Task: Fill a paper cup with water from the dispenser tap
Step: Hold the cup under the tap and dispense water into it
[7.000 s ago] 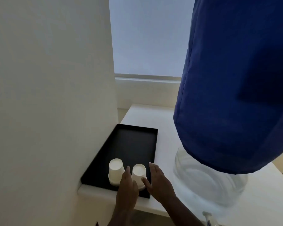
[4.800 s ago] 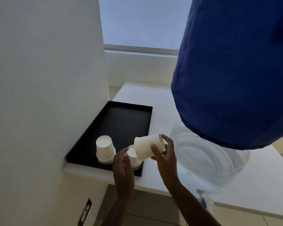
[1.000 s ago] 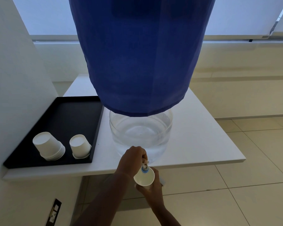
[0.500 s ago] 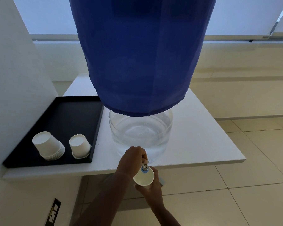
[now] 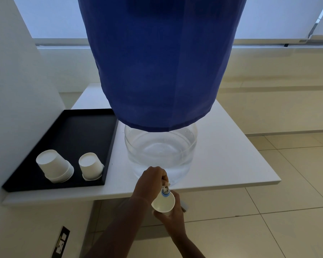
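Right hand [image 5: 172, 216] gripping paper cup [image 5: 163, 202] just under tap [image 5: 165, 189] at table [image 5: 231, 164] edge; left hand [image 5: 150, 182] closed on tap; unchanged from half-second ago; filling likely underway, water level unclear.

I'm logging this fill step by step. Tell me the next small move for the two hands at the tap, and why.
Probably hold both hands steady and watch the level. The left hand is on the tap, and the right hand holds the paper cup right under the spout. The cup tilts toward the camera, so levelling it slightly may help. Whether water is flowing cannot be told.
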Demonstrator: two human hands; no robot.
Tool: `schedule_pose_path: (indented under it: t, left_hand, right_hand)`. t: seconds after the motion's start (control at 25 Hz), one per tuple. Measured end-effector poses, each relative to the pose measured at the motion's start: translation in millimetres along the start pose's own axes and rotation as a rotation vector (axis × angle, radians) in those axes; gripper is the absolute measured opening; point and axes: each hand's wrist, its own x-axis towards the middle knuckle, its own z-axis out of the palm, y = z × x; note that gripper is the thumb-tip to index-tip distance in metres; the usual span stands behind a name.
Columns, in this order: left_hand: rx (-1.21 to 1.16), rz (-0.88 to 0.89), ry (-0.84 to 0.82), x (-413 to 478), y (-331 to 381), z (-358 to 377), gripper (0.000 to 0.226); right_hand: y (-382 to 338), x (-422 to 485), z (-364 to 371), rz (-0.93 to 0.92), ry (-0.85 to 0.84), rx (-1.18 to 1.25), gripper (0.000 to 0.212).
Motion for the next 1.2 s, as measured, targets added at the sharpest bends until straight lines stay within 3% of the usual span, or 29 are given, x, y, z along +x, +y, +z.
schedule_pose_path:
  t: [0.56, 0.92, 1.12, 1.2]
  left_hand:
    - [-0.006, 0.033, 0.026, -1, -1, -1, 0.015]
    - [-0.034, 0.046, 0.046, -6, -2, -2, 0.013]
    - [0.087, 0.125, 0.029, -15, -1, 3, 0.014]
    - [0.247, 0.193, 0.086, -23, 3, 8, 0.014]
  right_hand:
    - [1, -2, 2, -0.016, 0.012, 0.057, 0.065]
    - [6, -1, -2, -0.041, 0.032, 0.073, 0.053]
    - [8, -2, -3, -0.006, 0.014, 0.095, 0.055]
    - [8, -2, -4, -0.001, 0.000, 0.100, 0.056]
